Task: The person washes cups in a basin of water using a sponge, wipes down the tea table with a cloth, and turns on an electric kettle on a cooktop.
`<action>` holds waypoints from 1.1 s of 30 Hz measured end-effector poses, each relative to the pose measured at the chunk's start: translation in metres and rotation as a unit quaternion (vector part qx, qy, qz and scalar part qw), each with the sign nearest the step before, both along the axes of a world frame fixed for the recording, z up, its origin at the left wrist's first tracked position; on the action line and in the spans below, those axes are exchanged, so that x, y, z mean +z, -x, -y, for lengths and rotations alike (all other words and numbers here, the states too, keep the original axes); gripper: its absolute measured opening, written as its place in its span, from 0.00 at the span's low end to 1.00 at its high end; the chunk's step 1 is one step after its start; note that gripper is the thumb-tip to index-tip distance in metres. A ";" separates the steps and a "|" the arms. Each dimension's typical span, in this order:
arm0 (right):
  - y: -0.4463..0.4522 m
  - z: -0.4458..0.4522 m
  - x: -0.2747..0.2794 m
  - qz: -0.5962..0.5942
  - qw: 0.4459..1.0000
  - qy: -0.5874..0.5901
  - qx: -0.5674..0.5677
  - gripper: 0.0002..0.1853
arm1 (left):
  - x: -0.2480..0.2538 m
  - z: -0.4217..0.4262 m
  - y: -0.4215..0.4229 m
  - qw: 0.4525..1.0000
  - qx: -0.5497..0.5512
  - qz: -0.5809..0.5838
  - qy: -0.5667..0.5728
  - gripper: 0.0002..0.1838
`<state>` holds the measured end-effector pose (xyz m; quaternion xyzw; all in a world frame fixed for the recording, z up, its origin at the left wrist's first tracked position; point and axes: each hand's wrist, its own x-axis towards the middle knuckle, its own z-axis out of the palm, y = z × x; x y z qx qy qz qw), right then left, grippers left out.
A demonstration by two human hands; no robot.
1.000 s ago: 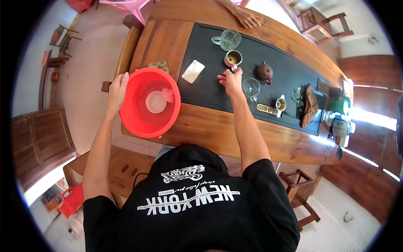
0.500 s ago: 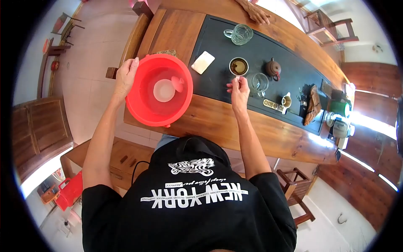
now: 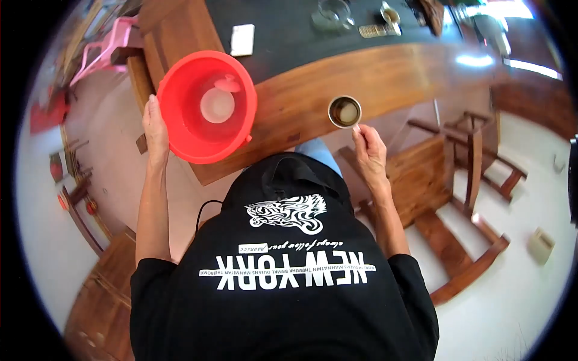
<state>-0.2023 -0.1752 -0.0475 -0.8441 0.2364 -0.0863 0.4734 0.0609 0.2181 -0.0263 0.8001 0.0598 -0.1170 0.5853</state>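
My left hand [image 3: 155, 129] is closed on the left rim of a red plastic bucket [image 3: 186, 117], which is held near the table's left end. Inside the bucket lie a round whitish shape [image 3: 217, 106] and a small pinkish-red piece [image 3: 227, 83]; what they are is not clear. My right hand [image 3: 369, 150] pinches the handle of a mug [image 3: 332, 114] with a pale rim and liquid inside. The mug is up off the tray, in front of the table's near edge and to the right of the bucket.
The wooden table [image 3: 295, 114] carries a dark tray [image 3: 274, 36]. On the tray are a white rectangular block [image 3: 242, 40], a clear glass mug [image 3: 332, 19], a small pitcher [image 3: 390, 14] and a patterned strip [image 3: 378, 30]. Wooden chairs [image 3: 475, 150] stand at right, a pink chair [image 3: 111, 45] at left.
My right hand has lifted the mug from the tray and brought it toward me, past the table edge. My left hand still holds the bucket. The view has turned downward and right.
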 end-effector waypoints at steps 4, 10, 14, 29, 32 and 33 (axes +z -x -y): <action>0.114 -0.034 -0.013 -0.080 0.990 0.017 -0.112 0.07 | -0.005 0.002 -0.003 1.000 0.012 0.014 -0.005 0.24; 0.273 -0.099 -0.054 -0.161 0.957 0.010 -0.243 0.09 | -0.011 -0.007 -0.006 0.990 -0.020 -0.062 0.123 0.27; 0.358 -0.130 -0.068 -0.263 0.926 -0.008 -0.272 0.15 | -0.013 -0.013 -0.012 0.994 -0.048 -0.038 0.089 0.28; 0.467 -0.132 -0.117 -0.750 0.659 0.002 -0.058 0.14 | -0.029 -0.028 -0.031 0.992 -0.093 -0.008 0.081 0.26; 0.473 -0.131 -0.118 -0.772 0.630 0.001 -0.079 0.14 | -0.026 -0.025 -0.031 0.995 -0.089 0.010 0.051 0.26; 0.472 -0.130 -0.112 -0.769 0.632 -0.005 -0.095 0.14 | -0.026 -0.026 -0.030 0.995 -0.089 0.010 0.051 0.26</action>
